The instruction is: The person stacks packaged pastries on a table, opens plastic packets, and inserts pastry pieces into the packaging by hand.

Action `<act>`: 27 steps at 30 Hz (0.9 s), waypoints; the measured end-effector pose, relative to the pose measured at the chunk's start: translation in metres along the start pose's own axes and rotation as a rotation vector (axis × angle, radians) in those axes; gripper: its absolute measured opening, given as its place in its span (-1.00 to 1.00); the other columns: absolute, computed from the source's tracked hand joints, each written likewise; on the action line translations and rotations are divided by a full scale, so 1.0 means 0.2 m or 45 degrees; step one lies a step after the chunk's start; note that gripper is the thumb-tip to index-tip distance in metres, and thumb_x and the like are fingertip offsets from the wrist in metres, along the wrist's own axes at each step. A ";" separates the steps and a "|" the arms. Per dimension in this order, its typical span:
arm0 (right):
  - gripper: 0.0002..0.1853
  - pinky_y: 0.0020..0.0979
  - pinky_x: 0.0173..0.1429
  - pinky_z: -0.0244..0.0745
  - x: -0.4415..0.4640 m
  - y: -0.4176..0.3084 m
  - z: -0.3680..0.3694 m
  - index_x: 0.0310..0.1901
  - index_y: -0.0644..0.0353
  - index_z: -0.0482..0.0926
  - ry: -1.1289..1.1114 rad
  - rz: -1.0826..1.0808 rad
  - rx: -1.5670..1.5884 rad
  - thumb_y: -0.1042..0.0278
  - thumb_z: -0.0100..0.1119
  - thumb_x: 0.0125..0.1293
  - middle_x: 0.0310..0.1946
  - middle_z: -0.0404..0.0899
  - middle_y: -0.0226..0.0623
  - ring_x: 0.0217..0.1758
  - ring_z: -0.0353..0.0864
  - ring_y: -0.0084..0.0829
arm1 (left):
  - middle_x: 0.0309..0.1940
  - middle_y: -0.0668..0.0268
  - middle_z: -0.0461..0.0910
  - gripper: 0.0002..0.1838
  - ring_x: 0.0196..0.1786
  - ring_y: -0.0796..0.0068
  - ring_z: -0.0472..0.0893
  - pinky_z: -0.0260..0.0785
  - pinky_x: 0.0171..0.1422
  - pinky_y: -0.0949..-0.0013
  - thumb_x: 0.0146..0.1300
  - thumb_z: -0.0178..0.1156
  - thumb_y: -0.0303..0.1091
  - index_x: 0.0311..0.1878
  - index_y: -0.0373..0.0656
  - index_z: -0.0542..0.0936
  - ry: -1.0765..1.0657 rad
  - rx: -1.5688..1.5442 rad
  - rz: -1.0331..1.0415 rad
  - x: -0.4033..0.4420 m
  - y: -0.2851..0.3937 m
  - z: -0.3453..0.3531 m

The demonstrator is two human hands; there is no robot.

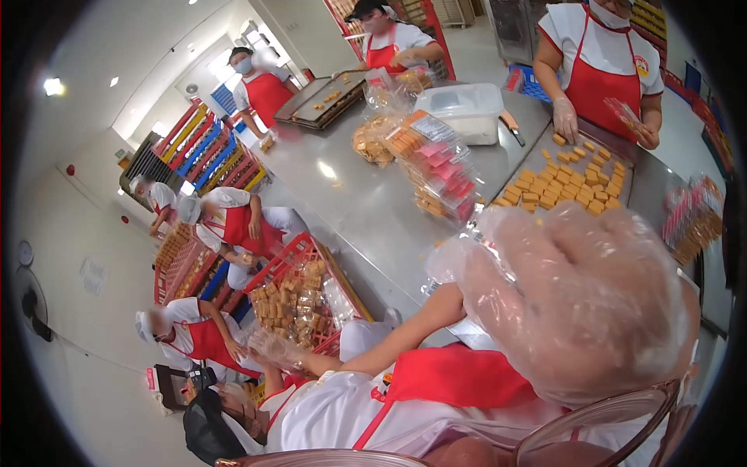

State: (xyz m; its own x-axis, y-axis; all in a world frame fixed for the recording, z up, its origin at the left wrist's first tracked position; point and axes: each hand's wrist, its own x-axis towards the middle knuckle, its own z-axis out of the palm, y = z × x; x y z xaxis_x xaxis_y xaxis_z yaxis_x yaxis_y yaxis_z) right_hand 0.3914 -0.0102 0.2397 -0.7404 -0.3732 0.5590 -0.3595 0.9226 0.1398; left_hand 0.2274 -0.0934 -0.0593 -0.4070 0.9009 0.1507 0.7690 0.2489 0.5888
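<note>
Clear crinkled plastic gloves the raised right hand [580,300]; beyond it, small golden-brown rectangular blocks [576,189] lie on a flat metal tray [531,162], long axes mostly sideways in view, some askew. They look plain-sided. The hand's fingers seem bent; whether they grip anything, I cannot tell.

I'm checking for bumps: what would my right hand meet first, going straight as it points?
Probably the metal table, near the packed biscuits; depth beyond the right hand is unclear.
</note>
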 end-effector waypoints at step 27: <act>-0.87 -0.51 -0.47 0.35 -0.41 0.28 0.86 -0.36 0.17 0.49 -0.039 0.625 1.238 0.56 0.14 0.01 -0.50 0.49 -0.34 -0.51 0.46 -0.50 | -0.44 0.11 0.42 -0.89 -0.30 0.11 0.45 0.30 -0.19 0.18 0.08 -0.02 -0.40 -0.39 -0.24 0.40 0.127 -0.354 0.127 -0.04 -0.09 0.02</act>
State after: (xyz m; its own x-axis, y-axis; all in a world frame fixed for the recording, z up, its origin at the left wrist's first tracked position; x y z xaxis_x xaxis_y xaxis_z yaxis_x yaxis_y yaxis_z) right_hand 0.3344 0.0549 0.0621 -0.9349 0.0004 0.3549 -0.3061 0.5052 -0.8069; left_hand 0.2193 -0.1039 -0.0738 -0.3934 0.8733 0.2873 0.6486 0.0421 0.7600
